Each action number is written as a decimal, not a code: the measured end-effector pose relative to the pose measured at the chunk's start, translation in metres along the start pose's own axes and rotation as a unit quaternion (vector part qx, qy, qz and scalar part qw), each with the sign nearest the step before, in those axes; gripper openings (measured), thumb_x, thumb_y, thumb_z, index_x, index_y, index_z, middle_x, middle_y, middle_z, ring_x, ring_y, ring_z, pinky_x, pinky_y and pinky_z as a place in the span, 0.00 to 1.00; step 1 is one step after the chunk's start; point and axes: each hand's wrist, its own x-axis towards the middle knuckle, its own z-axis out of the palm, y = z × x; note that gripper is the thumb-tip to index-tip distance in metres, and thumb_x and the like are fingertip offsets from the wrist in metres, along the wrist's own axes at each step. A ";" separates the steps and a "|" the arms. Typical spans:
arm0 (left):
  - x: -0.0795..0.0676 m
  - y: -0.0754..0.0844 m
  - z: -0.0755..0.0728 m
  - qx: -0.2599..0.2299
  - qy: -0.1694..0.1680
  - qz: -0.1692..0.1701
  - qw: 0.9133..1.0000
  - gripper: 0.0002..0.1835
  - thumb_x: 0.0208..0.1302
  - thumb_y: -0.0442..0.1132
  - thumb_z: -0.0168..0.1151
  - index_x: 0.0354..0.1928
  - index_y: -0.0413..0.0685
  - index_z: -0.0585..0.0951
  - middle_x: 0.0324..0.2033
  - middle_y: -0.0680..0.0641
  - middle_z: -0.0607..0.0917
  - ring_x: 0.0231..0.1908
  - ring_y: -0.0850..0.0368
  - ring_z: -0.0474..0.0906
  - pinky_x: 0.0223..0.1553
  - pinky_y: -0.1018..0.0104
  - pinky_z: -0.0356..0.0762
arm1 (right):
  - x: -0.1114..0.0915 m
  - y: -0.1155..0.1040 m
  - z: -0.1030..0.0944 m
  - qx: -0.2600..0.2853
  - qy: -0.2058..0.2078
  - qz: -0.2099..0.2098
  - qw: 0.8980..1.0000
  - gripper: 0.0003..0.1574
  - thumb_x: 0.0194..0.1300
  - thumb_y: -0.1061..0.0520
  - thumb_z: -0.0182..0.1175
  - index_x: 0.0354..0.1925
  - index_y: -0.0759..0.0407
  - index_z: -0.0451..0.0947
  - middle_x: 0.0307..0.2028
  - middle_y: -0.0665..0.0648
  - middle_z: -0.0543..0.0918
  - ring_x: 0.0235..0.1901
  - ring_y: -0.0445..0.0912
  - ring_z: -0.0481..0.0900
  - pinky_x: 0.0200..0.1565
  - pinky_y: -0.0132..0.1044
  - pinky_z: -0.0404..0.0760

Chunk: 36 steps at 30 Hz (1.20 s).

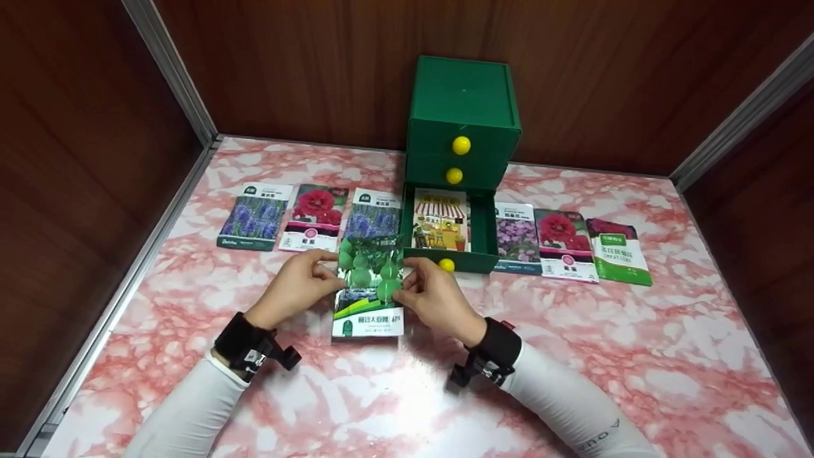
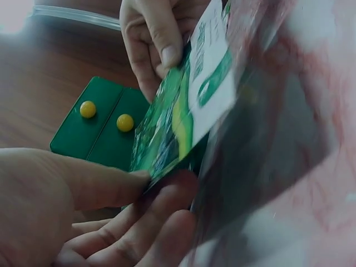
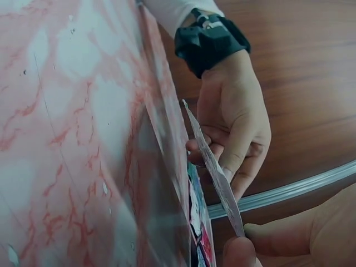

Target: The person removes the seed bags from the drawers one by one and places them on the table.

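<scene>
Both hands hold one seed packet (image 1: 367, 305) printed with green gourds, slightly above the table. My left hand (image 1: 296, 286) pinches its left edge between thumb and fingers. At the opposite edge, my right hand (image 1: 442, 302) pinches it the same way. The left wrist view shows the packet (image 2: 178, 111) tilted, clear of its shadow. Edge-on in the right wrist view, the packet (image 3: 214, 167) looks thin. Just beyond the right hand, the bottom drawer (image 1: 480, 263) of a green cabinet (image 1: 467, 89) is pulled out, with a shop-picture packet (image 1: 439, 222) lying inside.
Left of the drawer lie a lavender packet (image 1: 254, 216), a red-flower packet (image 1: 315, 216) and another lavender packet (image 1: 375, 213). On its right are a purple-flower packet (image 1: 518, 238), a red-flower packet (image 1: 566, 245) and a green-and-white packet (image 1: 620, 254). Wood-grain panels (image 1: 305, 76) enclose the table.
</scene>
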 end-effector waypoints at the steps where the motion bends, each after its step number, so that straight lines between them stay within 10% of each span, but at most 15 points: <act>1: 0.000 -0.001 -0.002 0.002 -0.004 -0.002 1.000 0.31 0.70 0.33 0.76 0.70 0.27 0.77 0.35 0.46 0.93 0.29 0.47 0.89 0.33 0.60 0.89 | 0.000 0.000 0.001 0.000 -0.004 -0.001 1.000 0.37 0.73 0.66 0.73 0.74 0.73 0.72 0.40 0.54 0.85 0.37 0.45 0.83 0.41 0.34 0.81; 36: -0.002 -0.004 -0.005 0.044 -0.063 -0.063 0.995 0.26 0.71 0.31 0.74 0.65 0.29 0.77 0.34 0.43 0.91 0.24 0.50 0.89 0.27 0.59 0.87 | 0.008 0.023 0.012 0.003 -0.065 0.022 0.998 0.31 0.69 0.68 0.73 0.66 0.78 0.76 0.33 0.54 0.90 0.28 0.45 0.88 0.37 0.38 0.89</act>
